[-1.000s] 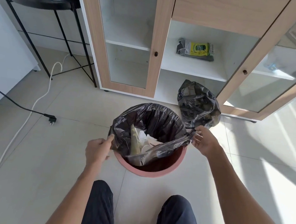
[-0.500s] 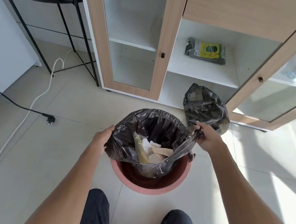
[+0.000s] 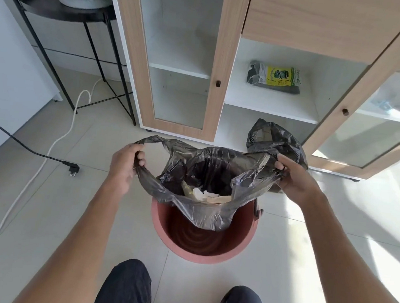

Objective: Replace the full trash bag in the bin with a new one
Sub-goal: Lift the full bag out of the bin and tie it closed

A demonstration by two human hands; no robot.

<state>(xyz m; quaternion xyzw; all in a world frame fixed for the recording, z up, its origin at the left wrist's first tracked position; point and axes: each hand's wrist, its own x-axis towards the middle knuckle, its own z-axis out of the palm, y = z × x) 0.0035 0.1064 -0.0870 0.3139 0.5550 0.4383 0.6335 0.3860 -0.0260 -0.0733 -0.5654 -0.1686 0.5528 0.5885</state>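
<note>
Head view: your left hand (image 3: 125,166) grips the left handle loop, fingers curled thru it; your right hand (image 3: 294,180) is clenched on the right handle. The full trash bag (image 3: 200,210) hangs betw. them over the bin (image 3: 199,249), toward its far rim; can't tell if the bottom clears the rim.

Risks:
- The film looks thin and stretched at both handles, so a jerk could tear it.
- The mouth gapes, so a tilt spills scraps (image 3: 204,195) onto the floor (image 3: 42,209).
- A snag on the rim could tip the bin.
- 1 other black bag (image 3: 275,144) sits just behind your right hand, so don't hook it.
</note>
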